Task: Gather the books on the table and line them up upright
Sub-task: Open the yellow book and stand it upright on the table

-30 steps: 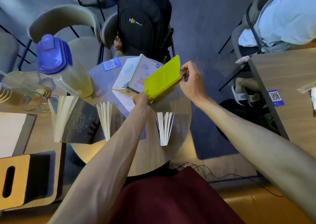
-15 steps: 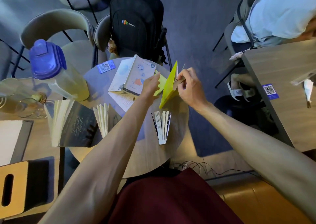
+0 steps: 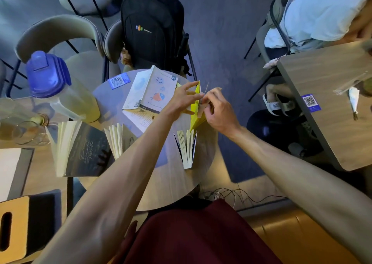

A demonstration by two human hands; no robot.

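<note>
A yellow book stands nearly upright at the right side of the round wooden table. My left hand presses its left cover and my right hand pinches its pages from the right. Three books stand upright with fanned pages: a dark-covered one at left, a small one in the middle, another just below the yellow book. A white book with a fish on its cover lies flat at the table's far side on an open sheet.
A big jug with a blue lid and glasses stand at left. A black backpack sits on a chair behind the table. A seated person and a second table are at right. Cables lie on the floor.
The yellow book went from tilted flat above the table to nearly upright, moving down and right. My left hand shifted from its lower corner to its left cover; both hands closed in.
</note>
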